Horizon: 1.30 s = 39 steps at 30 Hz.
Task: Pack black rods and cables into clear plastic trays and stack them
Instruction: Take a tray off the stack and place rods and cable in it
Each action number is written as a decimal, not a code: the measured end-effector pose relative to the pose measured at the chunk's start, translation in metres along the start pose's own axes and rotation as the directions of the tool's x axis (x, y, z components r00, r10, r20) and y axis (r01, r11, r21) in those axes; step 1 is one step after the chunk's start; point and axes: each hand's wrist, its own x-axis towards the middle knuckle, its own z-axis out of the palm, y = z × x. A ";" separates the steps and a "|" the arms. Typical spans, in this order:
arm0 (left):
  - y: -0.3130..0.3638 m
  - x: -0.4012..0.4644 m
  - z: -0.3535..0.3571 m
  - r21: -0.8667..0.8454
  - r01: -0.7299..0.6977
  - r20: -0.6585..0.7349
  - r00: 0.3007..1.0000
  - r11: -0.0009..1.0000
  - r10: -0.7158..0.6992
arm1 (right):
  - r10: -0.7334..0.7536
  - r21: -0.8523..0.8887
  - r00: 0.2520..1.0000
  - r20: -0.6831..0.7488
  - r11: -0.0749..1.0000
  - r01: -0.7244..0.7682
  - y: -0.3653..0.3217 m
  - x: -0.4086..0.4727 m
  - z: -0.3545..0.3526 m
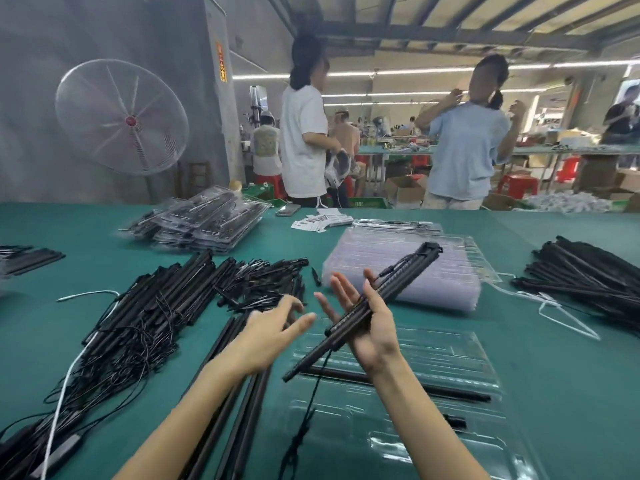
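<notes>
My right hand (pixel 372 327) is palm up above the table, its thumb over a bundle of black rods (pixel 398 282) lying across the palm; the fingers are spread. A thin black cable (pixel 313 393) hangs from the bundle. Directly below lies an open clear plastic tray (pixel 450 348) with one black rod (pixel 398 384) in it. My left hand (pixel 273 329) hovers beside the bundle with relaxed fingers, holding nothing. Several loose black rods (pixel 239 403) lie under my left forearm. A stack of empty clear trays (pixel 433 271) sits behind the bundle.
A tangle of rods with cables (pixel 149 313) and a heap of small black pieces (pixel 263 278) fill the left. Another rod pile (pixel 588 282) and a white wire hanger (pixel 568 320) lie right. Packed trays (pixel 207 220) are stacked far left. Two people stand behind the table.
</notes>
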 end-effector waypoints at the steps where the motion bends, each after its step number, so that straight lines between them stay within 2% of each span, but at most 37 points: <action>1: 0.002 -0.002 0.003 -0.171 0.025 0.197 0.980 0.985 0.009 | -0.021 0.032 0.999 -0.035 0.999 0.022 -0.007 0.000 0.002; 2: 0.007 -0.005 0.009 -0.316 0.059 0.310 0.950 0.947 0.045 | -0.045 0.045 0.996 -0.074 0.998 0.048 -0.015 0.002 0.003; 4: 0.019 -0.013 0.021 -0.503 0.091 0.370 0.922 0.860 0.118 | -0.092 0.051 0.989 -0.115 0.994 0.098 -0.032 0.006 0.007; 8: 0.045 -0.011 0.034 -0.464 -0.059 0.295 0.930 0.884 0.217 | -0.070 -0.038 0.994 -0.084 0.997 0.067 -0.058 0.007 0.013; 11: 0.060 0.005 0.029 -0.456 -0.111 0.104 0.979 0.883 0.177 | -0.056 -0.319 0.998 -0.004 0.946 0.052 -0.071 0.002 0.014; 13: 0.070 0.017 0.023 -0.557 -0.082 -0.041 0.997 0.826 0.071 | -0.064 -0.606 0.996 0.064 0.790 0.090 -0.078 -0.003 0.014; 16: 0.088 0.030 0.018 -0.645 -0.104 -0.107 0.993 0.757 0.046 | -0.025 -0.898 0.987 0.158 0.412 0.154 -0.084 -0.010 0.014; 18: 0.100 0.036 0.019 -0.631 -0.100 -0.111 0.993 0.770 0.039 | 0.030 -0.950 0.968 0.249 0.204 0.238 -0.082 -0.015 0.013; 21: 0.104 0.043 0.030 -0.572 -0.086 -0.194 0.980 0.816 -0.033 | 0.035 -0.936 0.943 0.332 -0.108 0.334 -0.080 -0.020 0.005; 22: 0.103 0.044 0.033 -0.537 -0.076 -0.224 0.973 0.840 -0.056 | 0.039 -0.921 0.935 0.353 -0.165 0.354 -0.081 -0.021 0.002; 23: 0.101 0.046 0.037 -0.506 -0.071 -0.247 0.967 0.860 -0.066 | 0.054 -0.915 0.930 0.364 -0.166 0.368 -0.084 -0.024 0.000; 24: 0.100 0.048 0.039 -0.504 -0.073 -0.260 0.963 0.861 -0.070 | 0.082 -0.919 0.926 0.368 -0.115 0.376 -0.087 -0.026 -0.003; 26: 0.101 0.048 0.037 -0.593 -0.066 -0.220 0.972 0.803 -0.083 | 0.163 -0.937 0.925 0.342 0.128 0.324 -0.093 -0.034 -0.007; 28: 0.102 0.047 0.031 -0.751 -0.037 -0.128 0.988 0.659 -0.090 | 0.284 -0.899 0.924 0.255 0.423 0.118 -0.098 -0.042 -0.017; 29: 0.101 0.047 0.028 -0.815 -0.026 -0.091 0.992 0.579 -0.083 | 0.376 -0.854 0.906 0.193 0.519 -0.033 -0.098 -0.047 -0.024; 30: 0.101 0.046 0.025 -0.861 -0.018 -0.064 0.995 0.508 -0.074 | 0.475 -0.811 0.866 0.154 0.561 -0.164 -0.096 -0.052 -0.033; 31: 0.099 0.047 0.023 -0.892 -0.010 -0.046 0.997 0.452 -0.069 | 0.564 -0.795 0.813 0.146 0.556 -0.243 -0.094 -0.058 -0.042; 33: 0.095 0.050 0.018 -0.927 0.012 -0.016 0.997 0.374 -0.071 | 0.676 -0.843 0.724 0.139 0.464 -0.271 -0.091 -0.069 -0.062; 35: 0.089 0.051 0.014 -0.935 0.026 0.006 0.998 0.353 -0.057 | 0.694 -0.888 0.709 0.125 0.397 -0.232 -0.096 -0.076 -0.076; 36: 0.086 0.051 0.012 -0.935 0.027 0.009 0.999 0.355 -0.051 | 0.651 -0.890 0.751 0.109 0.400 -0.217 -0.103 -0.077 -0.081; 37: 0.082 0.050 0.010 -0.928 0.024 0.004 0.998 0.371 -0.055 | 0.559 -0.884 0.825 0.087 0.425 -0.195 -0.111 -0.077 -0.083; 39: 0.073 0.047 0.012 -0.900 0.018 -0.023 0.996 0.435 -0.089 | 0.266 -0.839 0.964 0.025 0.529 -0.125 -0.134 -0.072 -0.084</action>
